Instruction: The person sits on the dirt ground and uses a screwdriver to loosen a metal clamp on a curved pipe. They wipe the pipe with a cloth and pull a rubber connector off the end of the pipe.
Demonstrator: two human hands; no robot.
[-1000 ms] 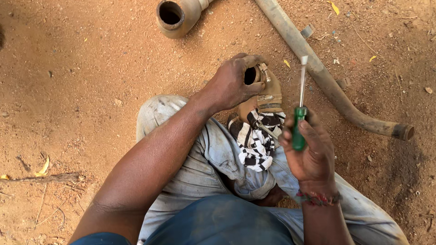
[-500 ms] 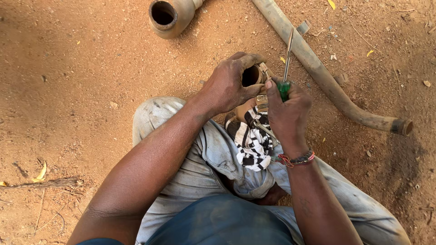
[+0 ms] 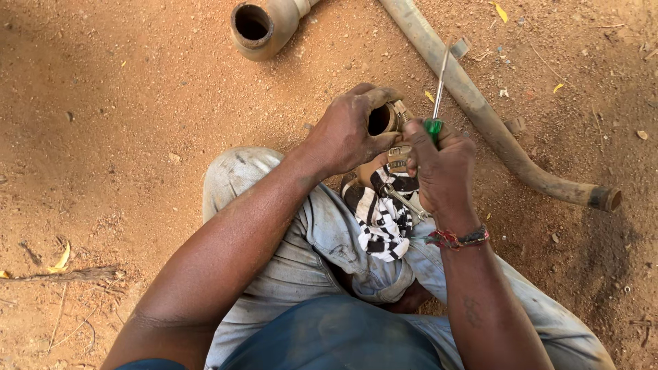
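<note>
Left hand [image 3: 346,133] clamped round brass pipe fitting [image 3: 381,120] over lap, above striped cloth [image 3: 381,219]. Right hand [image 3: 442,168] gripping green-handled screwdriver [image 3: 436,96], shaft up. Bent pipe [image 3: 480,113] on dirt ground [image 3: 123,137] just beyond.

The short brown pipe fitting [image 3: 381,120] sits upright over the lap, its dark round mouth facing up and a ribbed metal clamp at its side. The screwdriver [image 3: 436,96] has a green handle (mostly hidden) and a thin steel shaft, tilted slightly, pointing away just right of the fitting's mouth.
</note>
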